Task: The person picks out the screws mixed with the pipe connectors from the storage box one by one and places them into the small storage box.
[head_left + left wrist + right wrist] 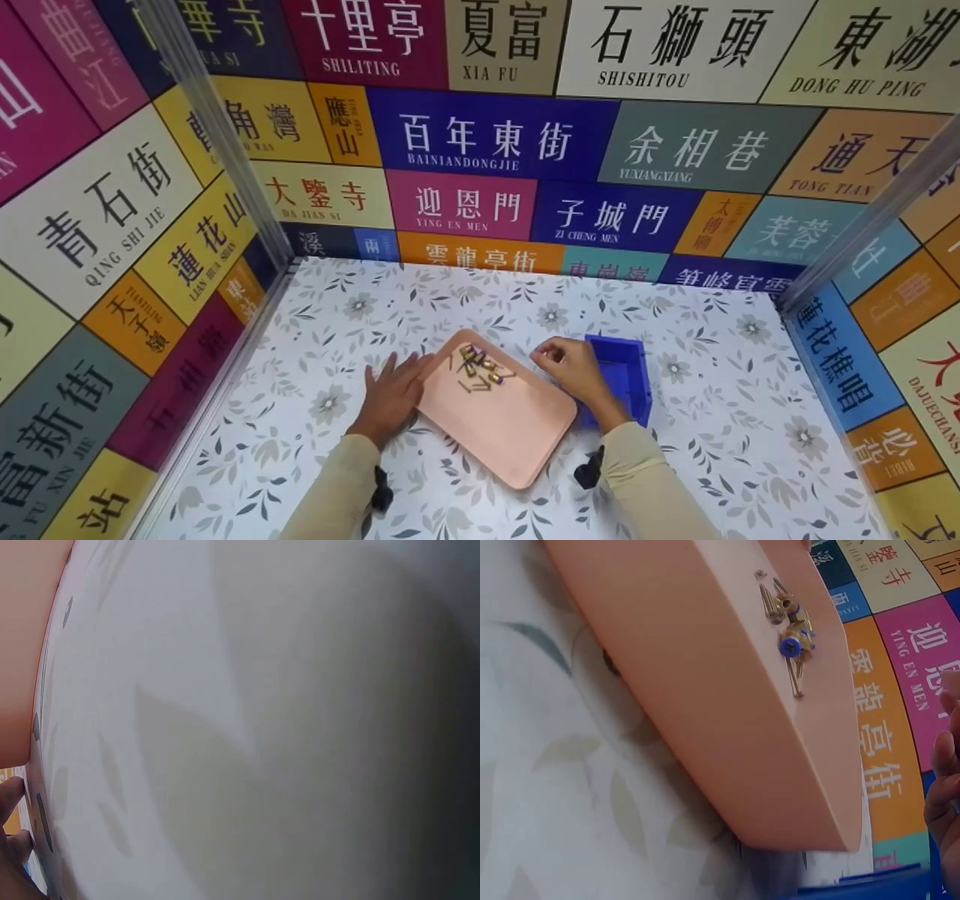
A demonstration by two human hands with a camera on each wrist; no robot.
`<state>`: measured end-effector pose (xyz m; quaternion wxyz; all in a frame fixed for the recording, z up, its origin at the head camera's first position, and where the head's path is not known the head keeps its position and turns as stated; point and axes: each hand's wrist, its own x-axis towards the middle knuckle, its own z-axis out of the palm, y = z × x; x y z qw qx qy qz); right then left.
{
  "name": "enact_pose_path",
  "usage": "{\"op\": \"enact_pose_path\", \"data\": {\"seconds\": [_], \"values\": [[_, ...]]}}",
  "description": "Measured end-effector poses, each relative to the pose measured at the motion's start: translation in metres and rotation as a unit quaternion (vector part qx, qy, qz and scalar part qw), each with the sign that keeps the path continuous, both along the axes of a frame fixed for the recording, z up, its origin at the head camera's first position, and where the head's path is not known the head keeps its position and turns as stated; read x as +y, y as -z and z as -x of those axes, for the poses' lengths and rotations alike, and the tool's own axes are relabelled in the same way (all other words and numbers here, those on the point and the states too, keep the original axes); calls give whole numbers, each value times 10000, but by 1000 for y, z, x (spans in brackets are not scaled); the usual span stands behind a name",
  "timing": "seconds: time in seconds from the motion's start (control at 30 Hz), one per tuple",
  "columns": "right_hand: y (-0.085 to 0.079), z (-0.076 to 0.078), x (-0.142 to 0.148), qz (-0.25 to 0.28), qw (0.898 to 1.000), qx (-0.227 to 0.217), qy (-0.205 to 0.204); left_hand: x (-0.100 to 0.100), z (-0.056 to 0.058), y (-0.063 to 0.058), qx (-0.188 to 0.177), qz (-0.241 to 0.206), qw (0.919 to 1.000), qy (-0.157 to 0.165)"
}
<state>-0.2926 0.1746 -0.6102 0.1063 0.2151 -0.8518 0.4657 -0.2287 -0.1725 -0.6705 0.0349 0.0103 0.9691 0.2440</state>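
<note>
A pink rectangular tray [502, 435] lies at an angle on the patterned table. Toward its far left end is a small heap of brass-coloured hardware [480, 367]; the right wrist view shows thin screws [771, 606] and a brass piece with a blue ring [790, 646]. My left hand [390, 394] rests against the tray's left edge with fingers spread. My right hand [574, 367] is raised by the tray's right edge, thumb and fingers curled together. No object shows between its fingertips. Only some fingers [13, 802] of the left hand appear in the left wrist view.
A blue open box [637, 375] stands right of the tray, partly behind my right hand and wrist. White floral table surface [720, 420] surrounds the things. Panels with coloured signs [487, 135] enclose the back and both sides.
</note>
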Motion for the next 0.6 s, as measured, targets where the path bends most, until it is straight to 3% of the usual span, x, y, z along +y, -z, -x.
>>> {"op": "enact_pose_path", "data": {"seconds": [0.37, 0.6], "values": [[7, 4, -30, -136, 9992, -73, -382, 1, 0, 0, -212, -195, 9995, -119], [11, 8, -47, -114, 9990, -229, -368, 0, 0, -1, -232, -288, 9993, -108]]}}
